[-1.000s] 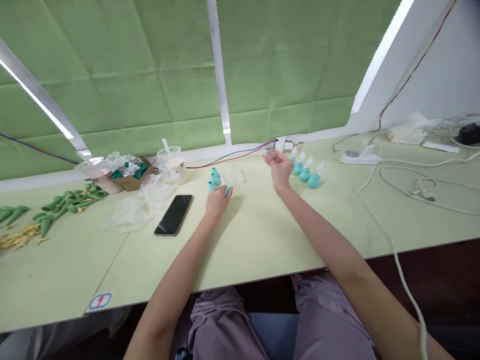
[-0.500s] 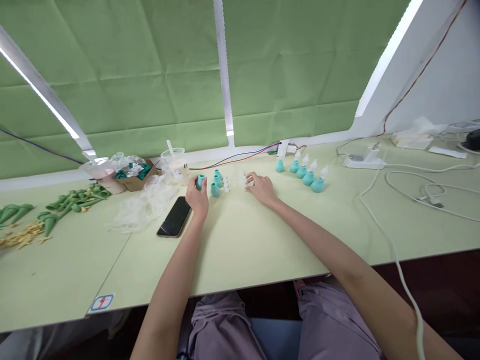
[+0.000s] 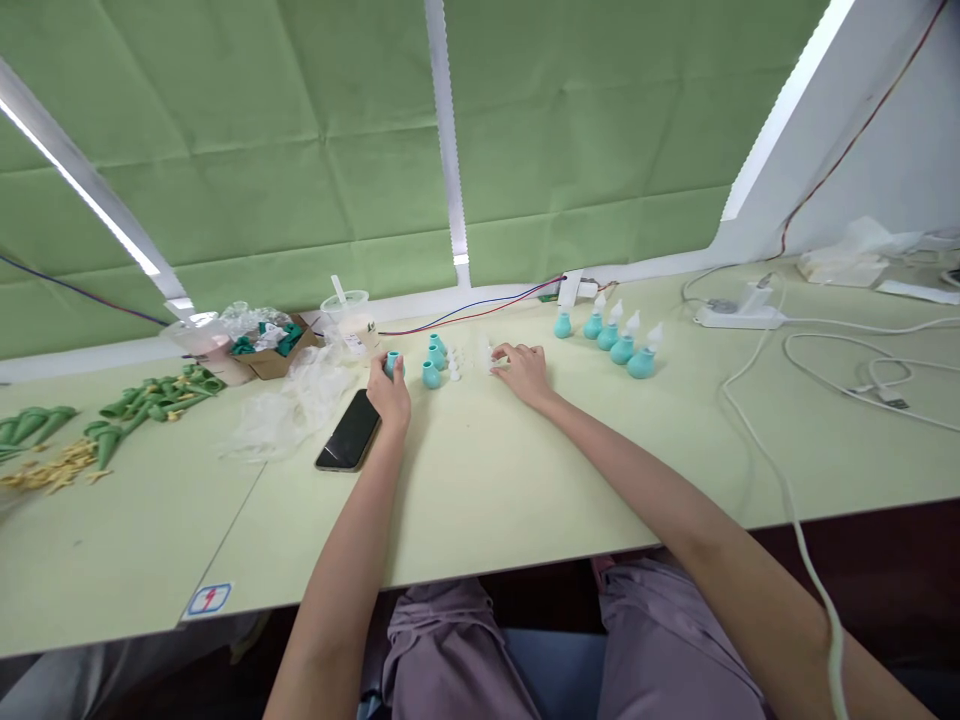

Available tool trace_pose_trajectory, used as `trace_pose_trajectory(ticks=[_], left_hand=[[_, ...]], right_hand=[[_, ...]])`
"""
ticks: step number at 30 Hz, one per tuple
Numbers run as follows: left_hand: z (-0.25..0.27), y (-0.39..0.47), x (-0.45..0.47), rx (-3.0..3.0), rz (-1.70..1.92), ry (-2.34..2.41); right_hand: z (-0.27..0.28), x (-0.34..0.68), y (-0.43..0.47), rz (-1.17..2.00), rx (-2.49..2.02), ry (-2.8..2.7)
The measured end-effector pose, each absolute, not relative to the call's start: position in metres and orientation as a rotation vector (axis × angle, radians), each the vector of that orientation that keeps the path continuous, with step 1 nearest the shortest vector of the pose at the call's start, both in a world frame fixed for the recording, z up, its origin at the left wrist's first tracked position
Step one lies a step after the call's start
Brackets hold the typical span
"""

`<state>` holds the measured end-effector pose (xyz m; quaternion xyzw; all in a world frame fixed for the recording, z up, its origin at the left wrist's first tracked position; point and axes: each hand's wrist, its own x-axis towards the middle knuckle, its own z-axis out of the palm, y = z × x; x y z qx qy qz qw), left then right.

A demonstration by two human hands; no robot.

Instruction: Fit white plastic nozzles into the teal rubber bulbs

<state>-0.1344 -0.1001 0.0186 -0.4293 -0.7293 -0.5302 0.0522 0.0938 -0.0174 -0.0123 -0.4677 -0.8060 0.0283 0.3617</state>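
Note:
My left hand (image 3: 390, 396) is closed around a teal squeeze bulb (image 3: 394, 361), with the bulb's open neck facing up. Right beside it stand several more teal squeeze bulbs (image 3: 431, 374) with open necks. Small white pieces (image 3: 454, 368) lie in a row between my two hands. My right hand (image 3: 523, 374) rests low over the table, its fingers curled in at a group of translucent tips (image 3: 485, 352). What lies between those fingertips is too small to make out. Further right stands a row of teal bulbs (image 3: 641, 363), most with a clear pointed tip on top.
A black phone (image 3: 349, 432) lies by my left forearm. Behind it are crumpled clear plastic (image 3: 289, 405), a drink cup (image 3: 351, 325) and a cardboard box (image 3: 281, 362). Green cone-shaped pieces (image 3: 161, 395) lie far left. A power strip (image 3: 739, 316) and white cables (image 3: 757, 440) run along the right.
My left hand, with the teal bulb in it, has shifted slightly left, away from the standing bulbs. My right hand stays at the translucent tips. The view has moved a little.

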Motion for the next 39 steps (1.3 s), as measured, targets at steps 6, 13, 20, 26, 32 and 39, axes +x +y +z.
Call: trace_pose_trajectory(ticks=[6,13,20,26,32,39], left_hand=[[0.018,-0.101,-0.133,-1.333,-1.538,-2.259],[0.016,-0.099,-0.135,-1.334,-1.514,-2.284],[0.019,-0.086,-0.145,-1.384,-1.592,-2.125],[0.022,-0.045,-0.172,-1.501,-1.584,-2.235],[0.016,-0.009,-0.19,-1.508,-1.707,-2.336],[0.012,0.01,-0.18,-1.632,-1.688,-2.341]], right_hand=[[-0.013,0.094,-0.017,0.087,-1.183,-2.076],[-0.011,0.098,-0.019,0.059,-1.148,-2.044],[-0.011,0.099,-0.018,0.109,-1.202,-2.045],[-0.01,0.099,-0.02,0.156,-1.129,-2.044],[-0.003,0.099,-0.025,0.152,-1.124,-1.944],[-0.005,0.1,-0.02,0.178,-1.148,-1.905]])
